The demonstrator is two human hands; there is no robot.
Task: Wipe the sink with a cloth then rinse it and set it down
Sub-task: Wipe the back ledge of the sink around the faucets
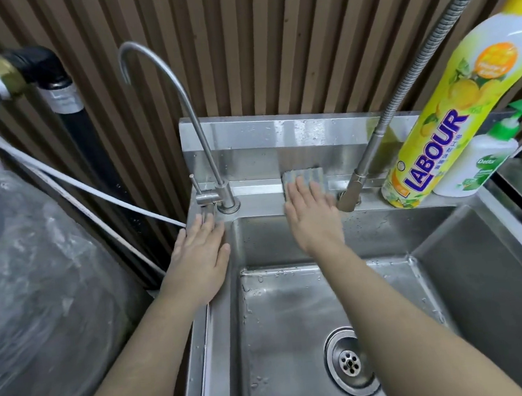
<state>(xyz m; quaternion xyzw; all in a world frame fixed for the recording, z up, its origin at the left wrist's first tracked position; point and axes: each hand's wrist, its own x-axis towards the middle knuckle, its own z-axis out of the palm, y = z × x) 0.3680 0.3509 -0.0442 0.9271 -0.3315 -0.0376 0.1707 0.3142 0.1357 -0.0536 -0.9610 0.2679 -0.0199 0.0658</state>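
A grey ribbed cloth (304, 175) lies on the back ledge of the stainless steel sink (391, 237), against the splashback. My right hand (312, 215) lies flat on it, fingers spread, covering its lower half. My left hand (200, 252) rests flat and open on the sink's left rim, just in front of the small gooseneck tap (179, 88). The basin is wet, with a round drain (350, 362) at its bottom. No water is running.
A flexible-hose spray tap (372, 157) stands right of the cloth. A yellow Labour dish-soap bottle (438, 127) and a green-capped Dettol pump bottle (482, 164) stand on the right ledge. A plastic-wrapped drum (39, 293), black pipe (67, 97) and white hose (103, 191) are at left.
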